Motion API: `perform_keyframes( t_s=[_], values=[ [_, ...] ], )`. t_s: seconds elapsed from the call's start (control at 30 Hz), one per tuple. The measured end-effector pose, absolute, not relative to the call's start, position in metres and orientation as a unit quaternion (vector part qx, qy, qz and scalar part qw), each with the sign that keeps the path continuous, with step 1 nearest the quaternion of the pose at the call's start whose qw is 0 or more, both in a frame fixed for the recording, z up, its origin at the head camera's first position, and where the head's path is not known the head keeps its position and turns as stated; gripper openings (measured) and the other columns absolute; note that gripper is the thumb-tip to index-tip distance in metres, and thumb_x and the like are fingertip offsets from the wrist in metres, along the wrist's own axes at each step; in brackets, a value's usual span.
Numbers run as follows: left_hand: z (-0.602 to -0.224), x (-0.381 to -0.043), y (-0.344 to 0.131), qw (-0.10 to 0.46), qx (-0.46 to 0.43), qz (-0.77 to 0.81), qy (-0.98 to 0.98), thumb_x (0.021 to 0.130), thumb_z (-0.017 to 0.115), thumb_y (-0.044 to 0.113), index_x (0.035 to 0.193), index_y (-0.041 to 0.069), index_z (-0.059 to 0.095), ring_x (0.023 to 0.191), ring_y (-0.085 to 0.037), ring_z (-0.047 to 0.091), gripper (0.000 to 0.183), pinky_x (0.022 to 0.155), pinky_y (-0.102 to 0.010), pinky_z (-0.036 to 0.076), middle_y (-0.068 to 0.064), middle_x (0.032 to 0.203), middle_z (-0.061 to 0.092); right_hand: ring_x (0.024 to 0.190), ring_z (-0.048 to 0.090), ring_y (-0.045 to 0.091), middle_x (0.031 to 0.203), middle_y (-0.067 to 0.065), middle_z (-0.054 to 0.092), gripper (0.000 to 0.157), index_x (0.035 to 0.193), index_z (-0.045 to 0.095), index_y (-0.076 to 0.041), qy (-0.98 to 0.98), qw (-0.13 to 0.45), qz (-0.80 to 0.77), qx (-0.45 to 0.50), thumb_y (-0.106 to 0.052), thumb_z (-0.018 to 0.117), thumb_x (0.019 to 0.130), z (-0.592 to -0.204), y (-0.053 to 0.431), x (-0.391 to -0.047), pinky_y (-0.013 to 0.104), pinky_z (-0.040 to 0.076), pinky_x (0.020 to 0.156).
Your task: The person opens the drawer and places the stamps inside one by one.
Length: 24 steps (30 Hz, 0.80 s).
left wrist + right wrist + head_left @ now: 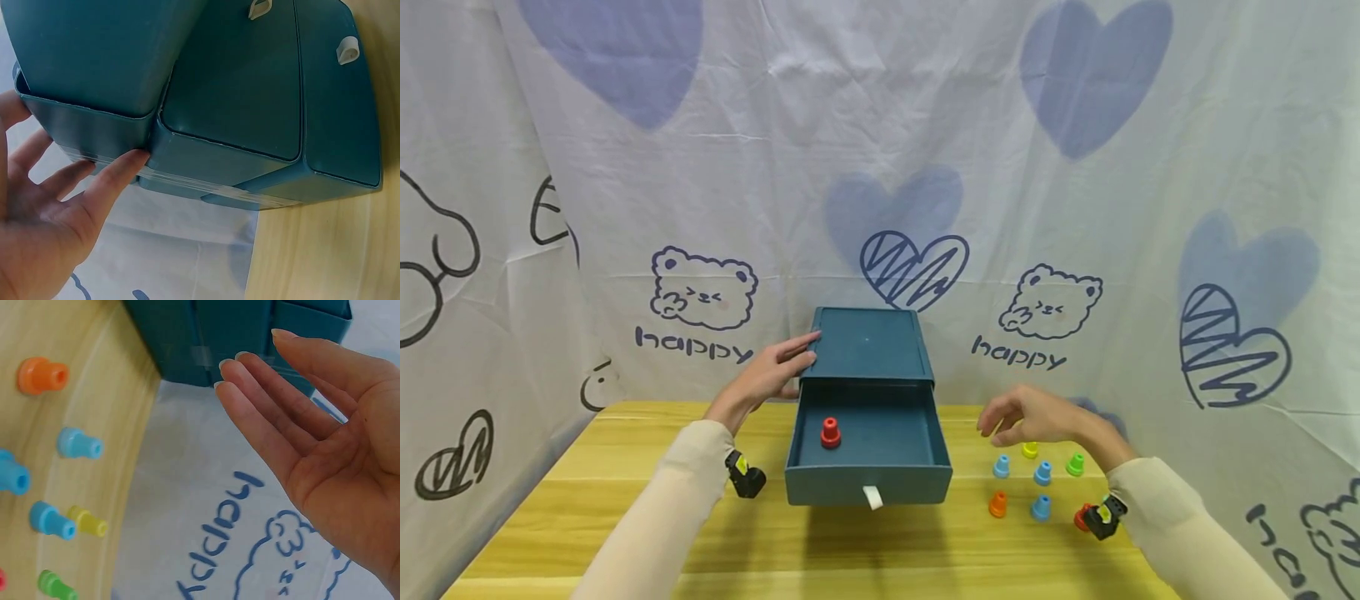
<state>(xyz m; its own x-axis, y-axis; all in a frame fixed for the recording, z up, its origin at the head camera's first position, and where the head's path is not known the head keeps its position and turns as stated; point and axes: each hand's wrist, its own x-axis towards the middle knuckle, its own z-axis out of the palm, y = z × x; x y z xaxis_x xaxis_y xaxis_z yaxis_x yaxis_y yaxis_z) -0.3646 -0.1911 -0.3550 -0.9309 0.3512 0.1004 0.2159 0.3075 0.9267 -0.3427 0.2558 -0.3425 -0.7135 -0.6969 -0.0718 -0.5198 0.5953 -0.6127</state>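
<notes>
A dark teal cabinet of stacked drawers stands in the middle, its top drawer pulled out. Inside that drawer sits a small red stepped peg, upright near the left side. My left hand rests against the cabinet's left side; in the left wrist view its fingertips touch the side wall with the fingers fairly straight. My right hand hovers right of the drawer, over the table, fingers relaxed and holding nothing, as the right wrist view also shows with the palm bare.
Several loose pegs stand on the wooden table at right: orange, light blue, yellow, green and a red one partly behind the right wrist camera. White printed cloth hangs behind and beside the table.
</notes>
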Motion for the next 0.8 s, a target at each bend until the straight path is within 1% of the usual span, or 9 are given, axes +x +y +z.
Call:
perform_keyframes(
  t_s=[0.13,0.33,0.47,0.57,0.7,0.8],
  values=[
    [-0.356,-0.364,-0.191,0.058,0.176,0.563,0.806,0.11,0.049,0.035,0.165,0.019,0.028,0.153,-0.049,0.03,0.062,0.106,-0.061,0.05,-0.021,0.172,0.019,0.098,0.073,0.019,0.11,0.008,0.076,0.017,0.111,0.076,-0.01,0.88,0.162,-0.286,-0.341,-0.009,0.074,0.093,-0.355,0.263,-0.34,0.027,0.062,0.085],
    [-0.356,-0.363,-0.19,0.055,0.173,0.563,0.807,0.11,0.049,0.035,0.165,0.02,0.028,0.153,-0.049,0.03,0.061,0.106,-0.063,0.049,-0.021,0.172,0.02,0.097,0.073,0.019,0.111,0.01,0.076,0.017,0.11,0.076,-0.007,0.873,0.173,-0.296,-0.347,-0.007,0.074,0.093,-0.37,0.267,-0.336,0.026,0.063,0.083],
    [-0.356,-0.363,-0.19,0.054,0.17,0.561,0.808,0.11,0.049,0.036,0.165,0.021,0.028,0.154,-0.049,0.029,0.061,0.107,-0.064,0.048,-0.02,0.172,0.019,0.095,0.074,0.019,0.108,0.01,0.077,0.016,0.108,0.075,-0.006,0.873,0.171,-0.298,-0.347,-0.004,0.075,0.092,-0.379,0.27,-0.335,0.025,0.062,0.082],
    [-0.356,-0.363,-0.19,0.053,0.169,0.559,0.81,0.11,0.049,0.036,0.165,0.021,0.028,0.154,-0.049,0.029,0.061,0.107,-0.065,0.048,-0.019,0.172,0.02,0.093,0.074,0.018,0.105,0.008,0.077,0.017,0.107,0.076,-0.007,0.877,0.165,-0.297,-0.34,-0.003,0.075,0.09,-0.387,0.272,-0.336,0.022,0.061,0.081],
    [-0.357,-0.364,-0.19,0.052,0.167,0.558,0.812,0.11,0.049,0.036,0.165,0.022,0.028,0.154,-0.049,0.029,0.061,0.107,-0.066,0.047,-0.019,0.172,0.02,0.092,0.073,0.016,0.105,0.011,0.077,0.016,0.105,0.076,-0.008,0.875,0.166,-0.308,-0.334,-0.002,0.076,0.09,-0.398,0.275,-0.337,0.019,0.06,0.079],
    [-0.357,-0.364,-0.19,0.052,0.166,0.558,0.812,0.11,0.049,0.036,0.165,0.022,0.028,0.154,-0.048,0.029,0.061,0.107,-0.066,0.047,-0.019,0.172,0.02,0.091,0.073,0.017,0.105,0.014,0.077,0.016,0.106,0.076,-0.005,0.87,0.166,-0.321,-0.335,-0.002,0.075,0.09,-0.408,0.277,-0.336,0.018,0.059,0.079]
  ],
)
